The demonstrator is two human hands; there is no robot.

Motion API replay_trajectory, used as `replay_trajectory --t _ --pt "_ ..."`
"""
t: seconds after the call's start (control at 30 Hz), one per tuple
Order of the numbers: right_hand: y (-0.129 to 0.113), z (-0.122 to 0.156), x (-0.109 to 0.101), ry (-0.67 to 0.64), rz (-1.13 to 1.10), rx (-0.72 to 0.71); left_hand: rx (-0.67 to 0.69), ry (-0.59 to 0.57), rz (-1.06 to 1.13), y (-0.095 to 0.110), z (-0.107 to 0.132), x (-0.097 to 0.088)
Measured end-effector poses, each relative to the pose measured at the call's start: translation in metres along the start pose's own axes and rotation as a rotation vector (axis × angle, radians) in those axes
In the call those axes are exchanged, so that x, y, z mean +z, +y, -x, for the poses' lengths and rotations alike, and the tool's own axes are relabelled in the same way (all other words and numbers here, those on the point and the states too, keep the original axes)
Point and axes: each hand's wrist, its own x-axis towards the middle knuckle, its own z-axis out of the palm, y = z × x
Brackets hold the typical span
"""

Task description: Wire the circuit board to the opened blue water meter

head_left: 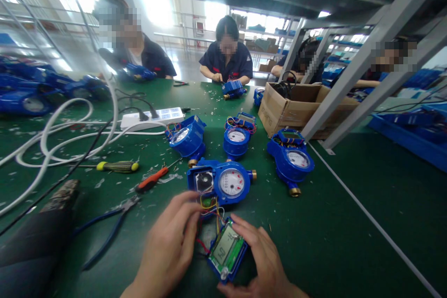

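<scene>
A blue water meter [223,185] lies on the green table just ahead of me, its lid compartment open and coloured wires [209,207] trailing from it. Those wires lead to a small blue display module with an LCD screen [226,250]. My right hand [260,253] grips the module along its right side. My left hand [171,244] is closed at the module's left edge, with fingertips among the wires.
Three more blue meters [186,138] [237,138] [291,158] stand behind. Blue-handled pliers [108,228], an orange screwdriver [153,179] and a yellow-tipped screwdriver [117,166] lie left. A power strip [153,118], white cables, a cardboard box [289,109] and seated workers are beyond.
</scene>
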Motion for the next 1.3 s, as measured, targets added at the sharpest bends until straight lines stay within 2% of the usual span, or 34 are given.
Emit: replay_trajectory --t 0.07,0.17,0.2,0.23,0.37,0.53,0.7,0.77,0.93,1.03,1.3 --pt "0.0 0.0 0.0 0.006 -0.008 0.009 -0.029 0.075 -0.013 0.001 -0.001 -0.002" --pt "0.002 0.001 0.0 0.004 -0.015 0.017 -0.032 0.286 -0.027 0.005 0.001 -0.006" --pt "0.002 0.002 0.0 -0.003 -0.015 0.016 -0.012 0.303 -0.019 0.007 0.002 -0.007" --pt "0.002 0.002 0.0 -0.011 -0.016 0.011 0.02 0.283 -0.008 0.008 0.004 -0.007" --pt "0.001 0.001 0.002 -0.034 -0.012 0.001 0.144 0.062 -0.01 0.008 0.007 0.0" --pt "0.001 -0.001 0.004 -0.056 -0.022 -0.005 0.078 -0.061 -0.075 0.003 0.004 0.008" --pt "0.002 -0.003 0.003 0.035 -0.119 0.015 0.015 -0.151 0.017 0.004 0.001 0.005" --pt "0.001 -0.007 -0.001 0.043 -0.197 0.056 -0.02 -0.177 0.081 0.005 0.0 0.003" --pt "-0.003 -0.035 -0.011 -0.075 -0.365 0.347 -0.109 -0.206 0.206 0.008 -0.005 0.001" --pt "-0.006 -0.053 -0.01 -0.153 -0.4 0.361 -0.136 -0.194 0.25 0.007 -0.006 0.001" --pt "-0.008 -0.063 -0.002 -0.151 -0.475 0.39 -0.114 -0.191 0.315 0.007 -0.003 0.002"
